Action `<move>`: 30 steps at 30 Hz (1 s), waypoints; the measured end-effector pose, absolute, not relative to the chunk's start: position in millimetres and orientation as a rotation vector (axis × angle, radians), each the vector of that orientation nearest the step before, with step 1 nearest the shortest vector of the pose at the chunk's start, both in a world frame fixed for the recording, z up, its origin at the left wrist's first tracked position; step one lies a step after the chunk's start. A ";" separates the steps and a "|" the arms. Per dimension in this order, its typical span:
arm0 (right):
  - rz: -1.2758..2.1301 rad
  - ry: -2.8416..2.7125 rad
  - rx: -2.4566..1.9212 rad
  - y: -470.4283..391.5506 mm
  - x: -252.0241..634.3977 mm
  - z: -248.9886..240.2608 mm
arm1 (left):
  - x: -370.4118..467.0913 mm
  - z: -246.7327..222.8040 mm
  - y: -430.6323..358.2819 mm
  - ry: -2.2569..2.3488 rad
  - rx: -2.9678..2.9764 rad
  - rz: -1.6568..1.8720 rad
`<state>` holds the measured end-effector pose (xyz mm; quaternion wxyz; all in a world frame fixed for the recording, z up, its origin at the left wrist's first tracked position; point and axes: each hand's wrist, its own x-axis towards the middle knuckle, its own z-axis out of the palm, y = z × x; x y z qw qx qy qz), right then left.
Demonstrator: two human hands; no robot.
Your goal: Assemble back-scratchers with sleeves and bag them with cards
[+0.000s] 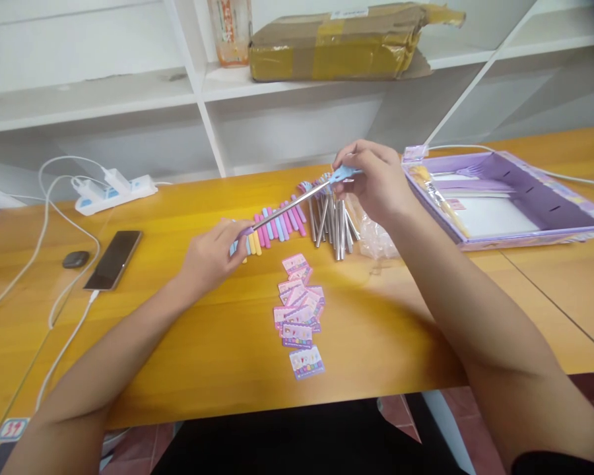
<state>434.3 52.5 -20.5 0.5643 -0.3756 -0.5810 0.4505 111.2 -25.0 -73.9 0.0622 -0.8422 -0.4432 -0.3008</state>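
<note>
A thin metal rod (292,206) with a light blue plastic end stretches between my two hands, above the table. Closed around its lower purple end is my left hand (215,254). My right hand (371,175) pinches the blue end (345,173), whose tip is partly hidden by the fingers. Under the rod lies a row of pink, blue and yellow plastic sticks (282,223). Beyond and beside my right hand, several similar metal rods (337,224) lie in a bunch, with coloured ends towards the back. Small printed cards (299,307) overlap in a column nearer to me.
At the right stands a purple open box (505,242) holding a purple fork-shaped piece (470,170). Clear plastic wrap (379,241) lies beside the rods. A phone (113,259), a black case (76,259) and a power strip (116,194) with cables are left. A taped carton (331,49) rests on the shelf.
</note>
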 end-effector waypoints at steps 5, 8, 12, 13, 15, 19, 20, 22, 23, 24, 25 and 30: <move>0.960 -1.423 -0.934 55.4 431.8 -28.0 | 111.2 -65.1 -28.5 -1.336 -2.501 -0.865; 0.910 -1.420 -0.954 53.2 425.4 -29.3 | 111.0 -61.2 -31.1 -1.330 -2.493 -0.914; 0.833 -1.417 -1.007 48.4 418.4 -28.6 | 111.0 -55.6 -34.5 -1.327 -2.466 -0.990; 0.819 -1.420 -1.018 47.6 417.2 -28.8 | 111.0 -54.1 -35.5 -1.314 -2.457 -0.997; 0.790 -1.430 -1.037 46.7 415.4 -30.3 | 111.3 -51.1 -38.0 -1.289 -2.445 -0.999; 0.761 -1.430 -1.031 48.4 414.9 -34.5 | 112.3 -45.2 -44.9 -1.256 -2.439 -1.014; 0.766 -1.426 -1.024 48.8 415.3 -35.0 | 112.8 -43.7 -46.8 -1.255 -2.439 -1.012; 0.771 -1.425 -1.021 48.4 415.7 -34.4 | 114.1 -41.1 -50.4 -1.265 -2.434 -0.986; 0.766 -1.429 -1.026 47.1 415.4 -33.5 | 115.0 -40.1 -51.9 -1.271 -2.428 -0.967; 0.757 -1.437 -1.033 44.9 414.5 -32.3 | 116.1 -39.5 -53.3 -1.272 -2.420 -0.952; 0.747 -1.447 -1.040 41.7 412.8 -31.0 | 117.4 -39.3 -54.6 -1.268 -2.417 -0.942; 0.667 -1.568 -1.069 18.6 395.5 -29.1 | 123.8 -43.3 -59.6 -1.223 -2.440 -0.996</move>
